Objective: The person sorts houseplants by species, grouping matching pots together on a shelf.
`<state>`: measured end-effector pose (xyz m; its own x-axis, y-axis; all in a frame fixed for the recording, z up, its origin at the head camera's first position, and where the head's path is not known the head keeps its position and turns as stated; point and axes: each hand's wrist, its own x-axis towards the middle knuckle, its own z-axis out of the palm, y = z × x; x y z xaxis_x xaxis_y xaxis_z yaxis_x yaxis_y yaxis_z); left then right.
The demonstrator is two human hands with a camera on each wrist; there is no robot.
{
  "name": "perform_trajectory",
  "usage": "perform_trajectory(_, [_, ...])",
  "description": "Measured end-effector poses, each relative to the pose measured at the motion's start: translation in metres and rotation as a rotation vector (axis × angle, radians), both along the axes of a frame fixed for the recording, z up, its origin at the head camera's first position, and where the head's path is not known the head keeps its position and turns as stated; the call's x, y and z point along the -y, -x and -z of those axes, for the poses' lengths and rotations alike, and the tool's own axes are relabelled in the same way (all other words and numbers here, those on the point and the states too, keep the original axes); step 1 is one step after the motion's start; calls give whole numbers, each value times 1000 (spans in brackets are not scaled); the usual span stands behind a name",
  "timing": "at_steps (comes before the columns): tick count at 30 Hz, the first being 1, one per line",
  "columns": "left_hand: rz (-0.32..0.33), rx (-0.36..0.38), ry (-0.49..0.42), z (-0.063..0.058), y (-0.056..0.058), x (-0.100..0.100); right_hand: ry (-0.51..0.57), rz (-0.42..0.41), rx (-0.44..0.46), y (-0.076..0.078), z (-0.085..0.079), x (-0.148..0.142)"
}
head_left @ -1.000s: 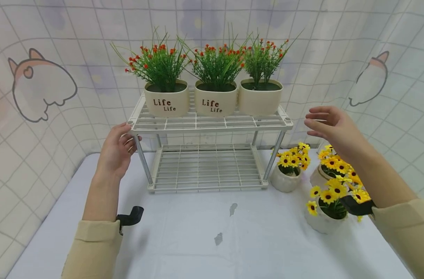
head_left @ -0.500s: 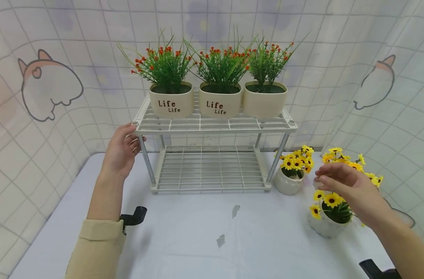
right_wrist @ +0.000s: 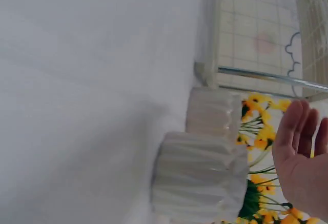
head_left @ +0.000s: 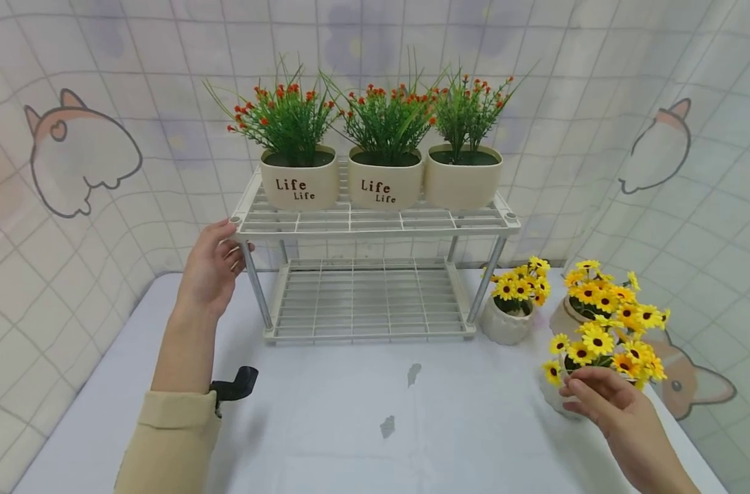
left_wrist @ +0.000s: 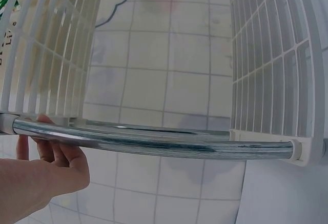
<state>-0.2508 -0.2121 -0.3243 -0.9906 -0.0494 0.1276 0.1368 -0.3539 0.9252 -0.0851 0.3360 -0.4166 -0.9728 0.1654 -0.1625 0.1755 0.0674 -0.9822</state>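
Note:
My left hand [head_left: 206,278] holds the upper left front corner of a white two-tier wire shelf [head_left: 375,234]. In the left wrist view, its fingers curl behind the metal post [left_wrist: 169,147] just below the top tier. My right hand [head_left: 624,422] is at the near side of the front potted yellow daisies [head_left: 595,339], fingers loosely bent with nothing gripped. Seen from the right wrist, that hand [right_wrist: 302,170] is beside the yellow blooms, above and to the side of the whitish pot [right_wrist: 202,178]. The head view shows that pot partly hidden behind the hand.
Three cream oval pots [head_left: 385,185] of red-flowered grass line the top tier. The lower tier [head_left: 368,302] is bare wire. Two more yellow-flower pots stand right of the shelf, one [head_left: 507,319] by its leg and one [head_left: 566,319] further right. Tiled-pattern cloth hangs around the table.
My right hand has come down from beside the shelf's top right corner to the front yellow-flower pot. The left hand stays on the shelf corner. The head view has shifted slightly.

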Motion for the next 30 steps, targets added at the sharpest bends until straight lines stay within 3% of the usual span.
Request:
perform_trajectory(6, [-7,-1,4,0,0,0,74,274,155,-1,18,-2])
perform_trajectory(12, [-11,5,-24,0,1,-2,139,494,194,11,64,-14])
perform_trajectory(16, [-25,-2,-14,1,1,-4,108,637,222,22,93,-27])
perform_trajectory(22, [-25,-15,-13,1,1,-3,21,681,289,36,113,-39])
perform_trajectory(30, [-19,-8,-18,0,1,-3,35,634,237,50,115,-39])
